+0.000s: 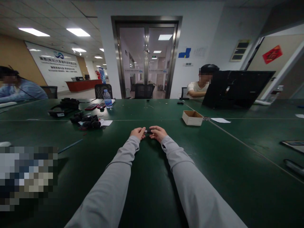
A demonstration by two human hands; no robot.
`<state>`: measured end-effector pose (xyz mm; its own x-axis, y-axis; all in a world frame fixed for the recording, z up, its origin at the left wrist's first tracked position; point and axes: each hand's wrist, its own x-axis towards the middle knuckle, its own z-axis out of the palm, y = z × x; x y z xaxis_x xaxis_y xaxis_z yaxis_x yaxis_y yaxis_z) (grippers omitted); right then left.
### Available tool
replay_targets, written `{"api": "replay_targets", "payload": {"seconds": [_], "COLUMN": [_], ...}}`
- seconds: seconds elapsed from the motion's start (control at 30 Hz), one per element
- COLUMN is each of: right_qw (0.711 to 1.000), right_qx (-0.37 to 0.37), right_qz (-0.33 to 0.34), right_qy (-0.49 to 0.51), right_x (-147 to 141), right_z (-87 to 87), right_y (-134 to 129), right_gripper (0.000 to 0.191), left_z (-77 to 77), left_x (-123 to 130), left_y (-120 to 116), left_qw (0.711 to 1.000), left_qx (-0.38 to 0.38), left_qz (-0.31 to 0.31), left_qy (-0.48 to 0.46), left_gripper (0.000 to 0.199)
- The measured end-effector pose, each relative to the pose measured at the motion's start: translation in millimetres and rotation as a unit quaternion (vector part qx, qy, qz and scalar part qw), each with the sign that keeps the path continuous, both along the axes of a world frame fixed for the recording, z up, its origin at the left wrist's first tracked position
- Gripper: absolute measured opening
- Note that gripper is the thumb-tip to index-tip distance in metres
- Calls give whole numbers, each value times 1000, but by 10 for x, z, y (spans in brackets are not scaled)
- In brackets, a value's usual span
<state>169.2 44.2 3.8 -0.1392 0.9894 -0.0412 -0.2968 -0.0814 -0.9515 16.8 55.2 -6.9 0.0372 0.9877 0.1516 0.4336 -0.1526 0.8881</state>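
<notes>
Both of my hands meet over the green table (147,177), near the middle of the view. Between them is a small dark object (148,131) with a shiny silvery part at its left end. My left hand (138,133) pinches the silvery end between thumb and fingers. My right hand (158,133) has its fingers closed on the dark end. The object is too small to name. Grey sleeves cover both forearms.
An open wooden box (192,118) stands right of my hands. Left are a water bottle (108,99), phones (92,107), tangled black gear (87,121) and a headset (64,106). A monitor (237,89) stands back right; one person sits behind it, another far left.
</notes>
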Motion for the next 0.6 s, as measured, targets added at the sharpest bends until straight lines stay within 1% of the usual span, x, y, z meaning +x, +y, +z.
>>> {"api": "replay_targets", "payload": {"seconds": [0.17,0.37,0.47,0.6], "right_qw": [1000,999,999,999], "right_qx": [14,17,14,7], "right_qz": [16,34,34,29], "right_qy": [3,5,5,12], "right_x": [0,14,11,6], "right_z": [-28,-21,-6,-5], "right_y": [12,-10,-21,-16], "right_gripper": [20,18,17,16], "left_z": [13,11,14,41], "left_x": [-18,-27,-37,-31], "left_y": [-1,10,5,-24], "left_qw": [1000,1000,1000,999], "left_qx": [-4,-6,-7,-3], "left_qz": [19,13,16,2], "left_qy": [8,-17,-22,-40], "left_gripper": [46,45,44,38]}}
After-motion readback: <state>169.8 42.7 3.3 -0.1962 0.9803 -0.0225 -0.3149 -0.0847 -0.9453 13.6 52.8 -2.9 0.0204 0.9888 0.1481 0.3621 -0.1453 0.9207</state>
